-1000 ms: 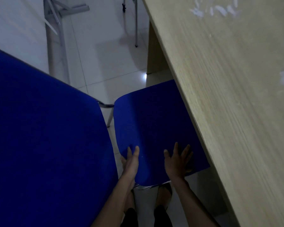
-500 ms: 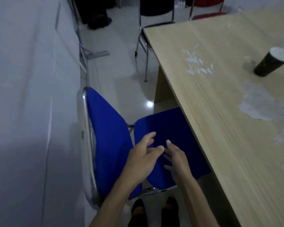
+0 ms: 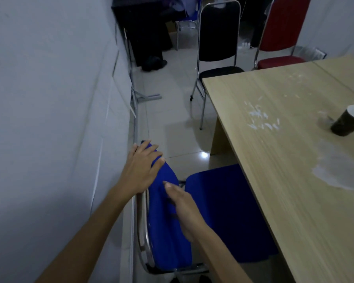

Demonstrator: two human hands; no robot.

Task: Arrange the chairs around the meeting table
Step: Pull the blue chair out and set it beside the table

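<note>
My left hand (image 3: 140, 169) lies flat, fingers spread, over the top of the blue padded metal-framed chair (image 3: 168, 219), gripping nothing. My right hand (image 3: 184, 209) rests open-fingered against its backrest. The chair's seat sits tucked under the light wooden meeting table (image 3: 284, 152).

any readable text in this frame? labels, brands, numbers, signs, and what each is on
None readable.
Dark paper cup: no print visible on the side facing the camera.
Wooden table: only white smears, no lettering.
Blue chair, black chair, red chair: no tags or logos visible.
Wall: bare, no sign.
Far clutter behind the chairs: too dark and blurred to tell.
</note>
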